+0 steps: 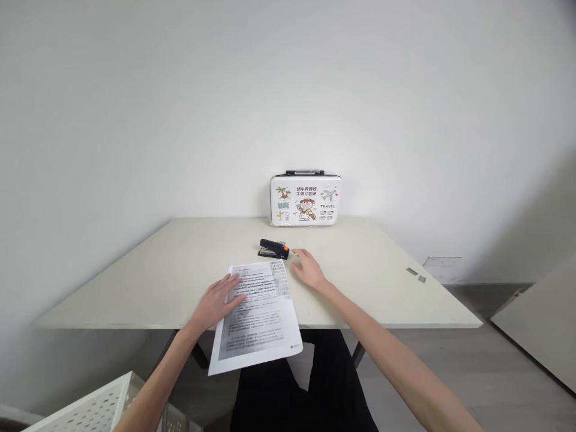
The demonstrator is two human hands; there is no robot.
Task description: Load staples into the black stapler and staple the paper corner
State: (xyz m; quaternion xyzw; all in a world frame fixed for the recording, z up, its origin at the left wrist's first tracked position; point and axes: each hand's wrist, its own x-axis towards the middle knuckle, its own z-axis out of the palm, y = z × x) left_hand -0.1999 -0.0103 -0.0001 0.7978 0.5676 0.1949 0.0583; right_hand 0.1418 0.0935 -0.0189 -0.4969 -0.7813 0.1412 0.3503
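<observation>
On the bench (135, 273), a printed sheet (256, 327) is partly covered by the spread left hand (219, 303), and a black stapler (273, 249) is seen just left of the right hand (309, 270), whose fingers are loosely parted.

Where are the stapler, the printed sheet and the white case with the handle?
Stapler (275, 246): head view, on its black upper arm.
Printed sheet (260, 317): head view, on the text below its middle.
White case (306, 203): head view, on its decorated front.
</observation>
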